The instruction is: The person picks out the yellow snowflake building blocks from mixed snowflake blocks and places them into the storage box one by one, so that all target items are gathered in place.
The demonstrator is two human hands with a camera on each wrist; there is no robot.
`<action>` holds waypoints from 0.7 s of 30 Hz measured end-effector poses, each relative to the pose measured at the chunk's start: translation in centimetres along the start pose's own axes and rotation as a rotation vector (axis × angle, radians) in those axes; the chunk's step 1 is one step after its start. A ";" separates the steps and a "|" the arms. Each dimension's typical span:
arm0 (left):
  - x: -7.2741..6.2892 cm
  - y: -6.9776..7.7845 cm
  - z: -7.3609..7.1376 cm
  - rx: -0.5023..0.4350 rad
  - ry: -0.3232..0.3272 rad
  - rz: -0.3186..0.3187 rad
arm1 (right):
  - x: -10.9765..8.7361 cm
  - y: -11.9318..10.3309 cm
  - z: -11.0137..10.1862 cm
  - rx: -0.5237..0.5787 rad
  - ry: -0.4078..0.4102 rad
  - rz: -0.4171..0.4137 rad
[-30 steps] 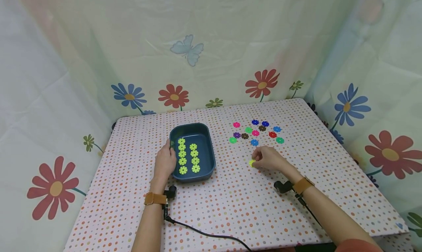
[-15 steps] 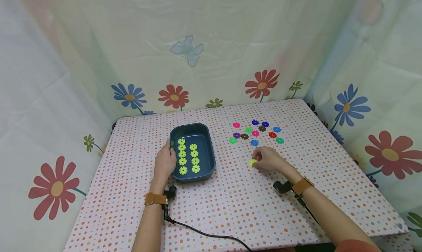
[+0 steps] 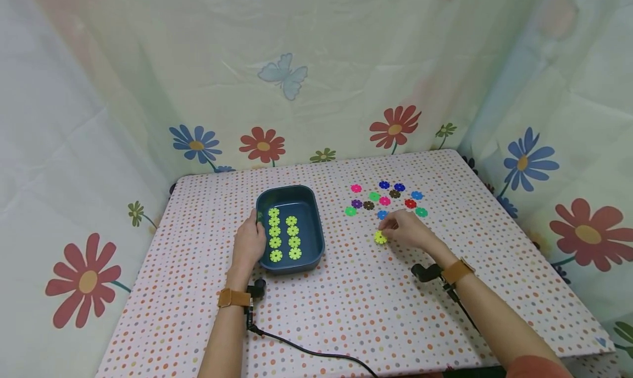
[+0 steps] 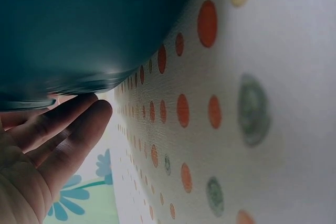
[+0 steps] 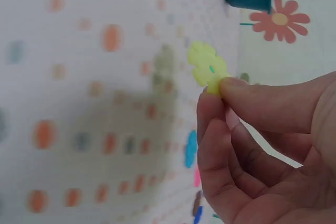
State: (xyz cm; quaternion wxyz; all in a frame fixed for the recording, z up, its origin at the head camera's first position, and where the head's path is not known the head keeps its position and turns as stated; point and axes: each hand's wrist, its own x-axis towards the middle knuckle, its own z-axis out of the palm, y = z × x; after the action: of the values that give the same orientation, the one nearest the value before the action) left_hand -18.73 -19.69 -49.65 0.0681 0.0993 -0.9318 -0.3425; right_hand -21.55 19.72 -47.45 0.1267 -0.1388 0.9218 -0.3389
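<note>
My right hand [image 3: 407, 231] pinches a yellow flower-shaped plastic disc [image 5: 206, 64] between thumb and fingertip. In the right wrist view the disc stands off the tablecloth, its shadow falling on the cloth beside it. At the left side of a dark teal rectangular tub [image 3: 310, 224], my left hand [image 3: 247, 243] holds the rim. The left wrist view shows its fingers [image 4: 79, 140] along the tub's outer wall. Inside the tub, several more yellow discs [image 3: 275, 243] lie flat in two columns, the left one longer than the right.
Beyond my right hand several loose discs lie scattered, among them pink [image 3: 356, 188], red [image 3: 410, 203], brown [image 3: 368, 205] and dark blue [image 3: 384, 185] ones. A black cable [image 3: 316, 354] runs over the dotted tablecloth [image 3: 326, 312] from the left wrist camera. Printed curtains [image 3: 336, 65] surround the table.
My right hand has risen slightly with the yellow disc, uncovering more of it and overlapping a light blue disc behind. The left hand and the tub have kept their place.
</note>
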 end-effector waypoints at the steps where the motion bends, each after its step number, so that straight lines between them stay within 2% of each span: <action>1: 0.0 0.0 0.0 0.000 0.002 0.001 | 0.2 -0.2 -0.2 0.006 0.002 -0.008; 6: 0.1 -0.2 0.3 0.012 0.005 0.006 | 1.8 -1.9 -1.0 0.031 0.028 -0.037; 11: 0.2 -0.3 0.3 0.006 0.008 0.006 | 4.1 -4.7 -1.2 0.022 0.054 -0.065; 21: 0.2 -0.3 0.4 0.005 0.011 0.002 | 9.7 -11.2 0.8 0.053 0.022 -0.127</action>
State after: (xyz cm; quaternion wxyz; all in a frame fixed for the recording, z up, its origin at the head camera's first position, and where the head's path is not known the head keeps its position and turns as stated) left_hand -18.99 -19.74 -50.12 0.0733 0.1002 -0.9324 -0.3393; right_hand -28.36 7.73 -41.95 0.0982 -0.1899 0.9032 -0.3722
